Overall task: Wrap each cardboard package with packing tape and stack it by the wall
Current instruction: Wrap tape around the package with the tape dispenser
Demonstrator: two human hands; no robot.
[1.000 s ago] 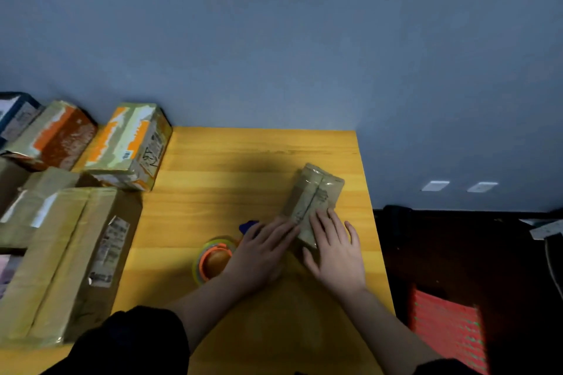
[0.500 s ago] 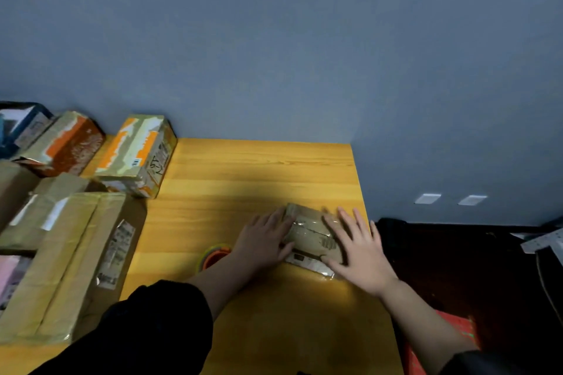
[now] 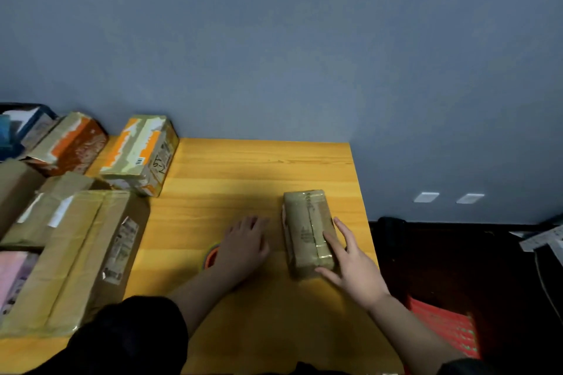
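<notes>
A small brown cardboard package [image 3: 306, 228], shiny with clear tape, lies lengthwise on the yellow wooden table [image 3: 243, 170] near its right edge. My right hand [image 3: 350, 262] rests on the package's near right side, fingers straight, thumb against its near end. My left hand [image 3: 243, 243] lies flat on the table to the left of the package, apart from it. Under that hand's wrist an orange tape roll [image 3: 211, 257] peeks out, mostly hidden.
Against the blue wall at the left stand an orange-and-white box [image 3: 140, 152] and an orange box [image 3: 70, 143]. A large brown box [image 3: 70, 256] and others fill the table's left side. A red mat [image 3: 444, 326] lies on the dark floor right of the table.
The package has turned from crosswise to lengthwise and shifted right. My left hand came off it and now lies on the table; my right hand stayed on its right side.
</notes>
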